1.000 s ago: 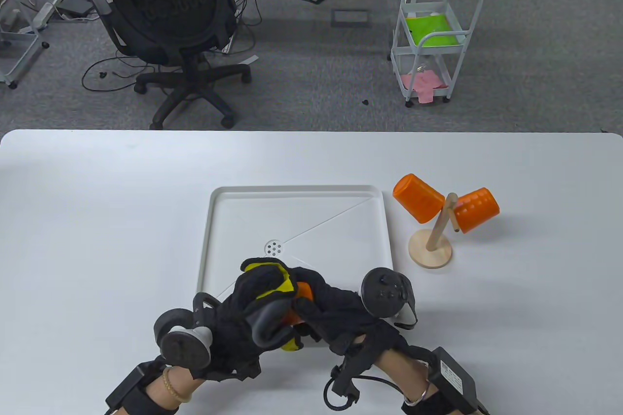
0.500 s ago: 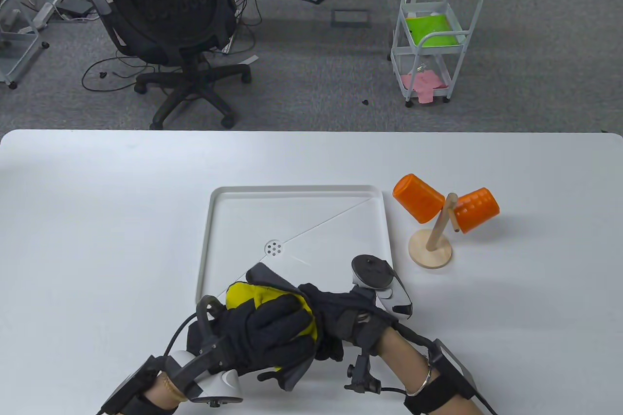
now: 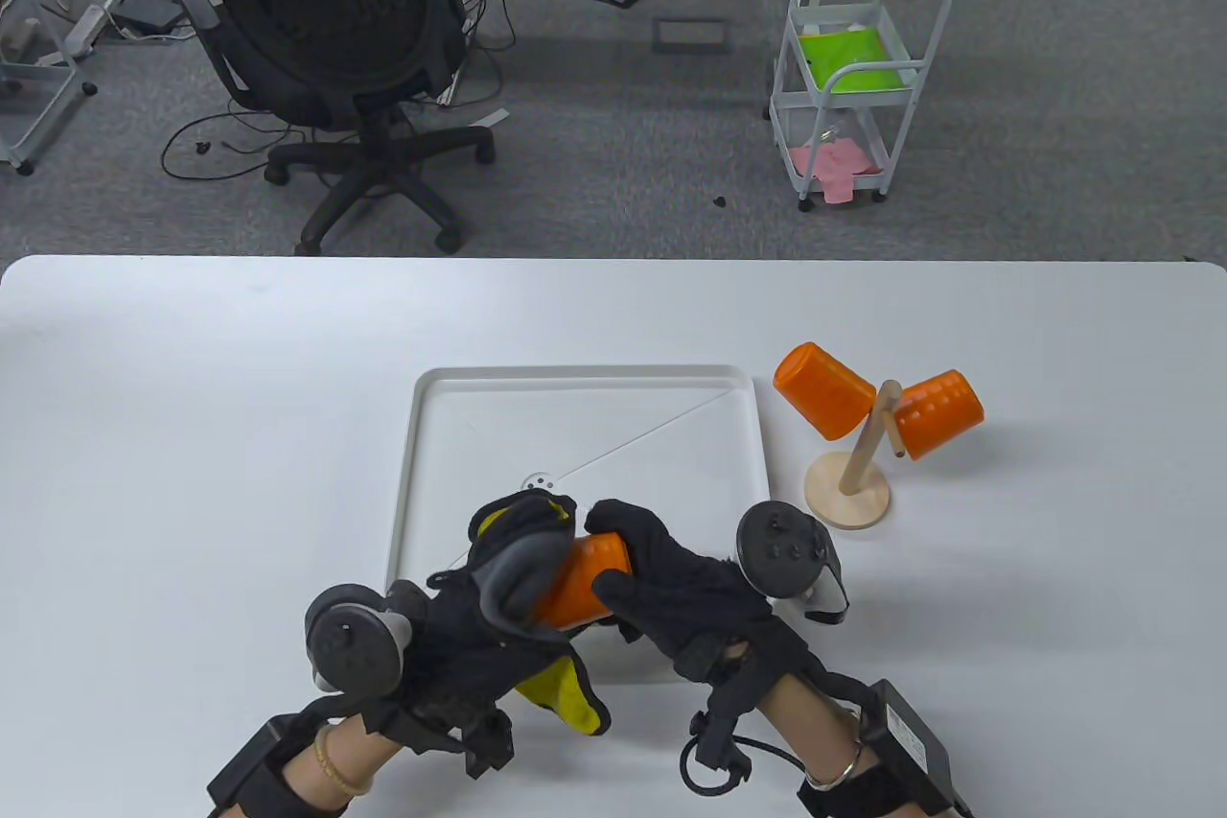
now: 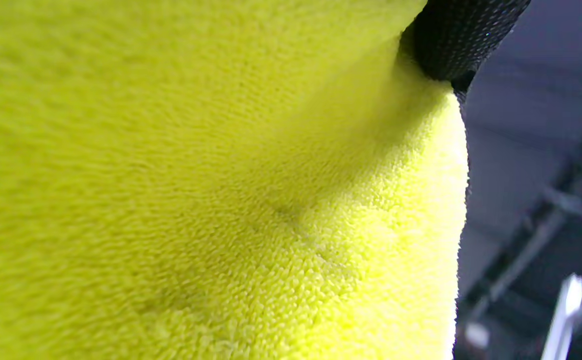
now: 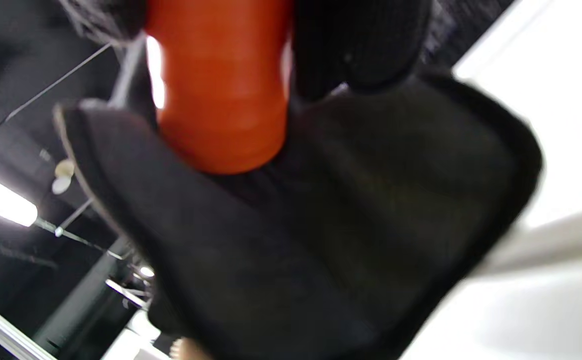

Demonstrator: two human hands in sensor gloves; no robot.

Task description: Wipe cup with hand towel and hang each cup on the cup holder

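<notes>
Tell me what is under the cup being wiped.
The orange cup is held between both hands, the left hand and right hand, over the white tray. The yellow towel hangs below; tray directly beneath is hidden.

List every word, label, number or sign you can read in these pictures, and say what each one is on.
No text can be read.
White label on the black box strapped to the right wrist: print too small to read.
Orange cups, yellow towel, white tray, wooden cup holder: no lettering visible.
</notes>
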